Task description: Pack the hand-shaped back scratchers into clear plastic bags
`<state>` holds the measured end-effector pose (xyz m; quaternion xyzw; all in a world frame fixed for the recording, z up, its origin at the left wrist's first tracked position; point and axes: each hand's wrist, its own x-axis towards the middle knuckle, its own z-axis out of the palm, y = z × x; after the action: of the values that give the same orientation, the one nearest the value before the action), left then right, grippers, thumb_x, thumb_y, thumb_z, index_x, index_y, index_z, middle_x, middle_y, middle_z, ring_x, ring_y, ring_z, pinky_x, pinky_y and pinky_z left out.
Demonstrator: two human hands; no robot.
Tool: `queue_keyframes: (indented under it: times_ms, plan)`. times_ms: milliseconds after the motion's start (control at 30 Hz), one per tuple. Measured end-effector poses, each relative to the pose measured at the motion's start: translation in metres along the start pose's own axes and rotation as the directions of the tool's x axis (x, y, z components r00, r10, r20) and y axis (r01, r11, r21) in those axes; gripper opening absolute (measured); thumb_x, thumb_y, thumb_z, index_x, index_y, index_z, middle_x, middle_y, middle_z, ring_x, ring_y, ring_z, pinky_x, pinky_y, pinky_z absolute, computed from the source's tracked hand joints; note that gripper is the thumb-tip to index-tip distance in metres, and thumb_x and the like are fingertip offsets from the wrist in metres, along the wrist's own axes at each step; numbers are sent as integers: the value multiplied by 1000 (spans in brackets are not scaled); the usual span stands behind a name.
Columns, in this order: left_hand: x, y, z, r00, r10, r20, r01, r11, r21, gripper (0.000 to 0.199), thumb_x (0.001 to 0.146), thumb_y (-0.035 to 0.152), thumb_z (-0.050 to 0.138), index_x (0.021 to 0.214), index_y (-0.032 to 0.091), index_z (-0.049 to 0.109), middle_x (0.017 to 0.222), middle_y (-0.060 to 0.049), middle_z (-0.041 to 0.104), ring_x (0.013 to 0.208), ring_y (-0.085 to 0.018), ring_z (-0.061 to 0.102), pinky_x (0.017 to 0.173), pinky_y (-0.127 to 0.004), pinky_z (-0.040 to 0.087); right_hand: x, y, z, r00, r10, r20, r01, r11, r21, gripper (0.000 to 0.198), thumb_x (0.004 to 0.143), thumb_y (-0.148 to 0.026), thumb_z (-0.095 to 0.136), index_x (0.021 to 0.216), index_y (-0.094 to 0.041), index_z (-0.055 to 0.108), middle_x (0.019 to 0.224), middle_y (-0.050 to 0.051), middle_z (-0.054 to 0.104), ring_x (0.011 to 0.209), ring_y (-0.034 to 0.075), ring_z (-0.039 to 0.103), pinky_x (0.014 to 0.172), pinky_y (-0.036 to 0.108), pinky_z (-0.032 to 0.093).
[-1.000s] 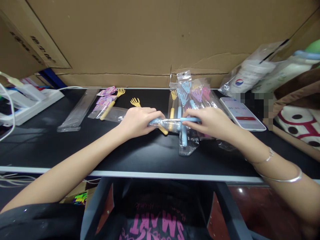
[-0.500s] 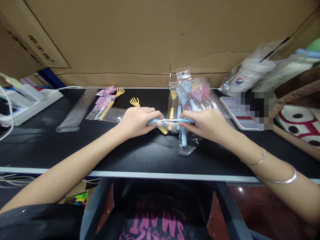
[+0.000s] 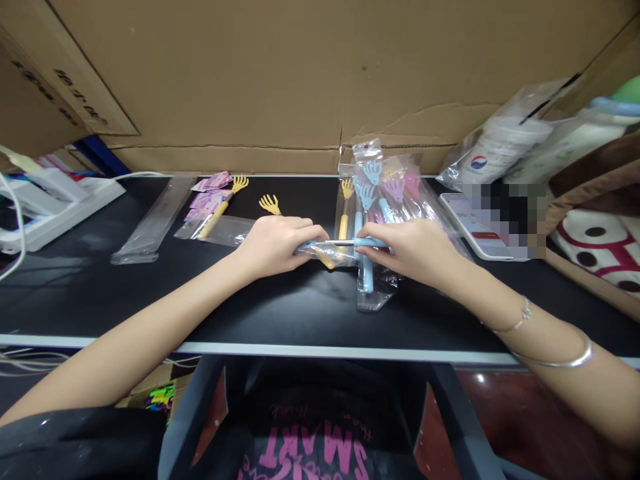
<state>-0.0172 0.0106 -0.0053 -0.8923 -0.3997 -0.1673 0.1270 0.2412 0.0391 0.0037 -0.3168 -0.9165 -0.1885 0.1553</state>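
A blue back scratcher with a metal shaft lies sideways between my two hands, just above the table. My left hand is closed around its left end, where crinkled clear plastic shows; its claw is hidden. The blue handle is pinched between the thumb and fingers of my right hand. Beneath my left hand rests a yellow back scratcher, its claw poking out behind the knuckles. Behind and under my right hand is a pile of blue, yellow, purple and pink back scratchers, several in clear bags.
On the left lie empty clear bags, pink packets and another yellow back scratcher. A power strip stands at the far left. To the right are a phone, a bagged cup and a brown-and-white bag.
Slightly more of the metal shaft shows between my hands. The handle of the yellow back scratcher under my left hand is more covered. Otherwise both hands have hardly moved.
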Motion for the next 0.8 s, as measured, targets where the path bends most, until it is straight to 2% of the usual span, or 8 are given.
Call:
queue_keyframes:
  times_ms: [400, 800]
  plan:
    - [0, 2, -1, 1000, -12, 19, 13, 1000, -9, 20, 84, 27, 55, 102, 25, 64, 87, 4, 70, 77, -14, 66, 58, -26, 34, 3, -4, -5, 993, 46, 110, -46, 999, 0, 34, 94, -47, 43, 92, -22, 66, 60, 1, 64, 52, 14, 54, 50, 25, 19]
    - [1, 2, 0, 999, -7, 41, 7, 1000, -12, 21, 84, 26, 54, 102, 24, 64, 87, 2, 70, 78, -14, 66, 58, -24, 35, 2, -4, -3, 992, 27, 126, -30, 999, 22, 33, 94, -45, 41, 94, -22, 65, 58, 1, 63, 52, 14, 55, 50, 24, 19]
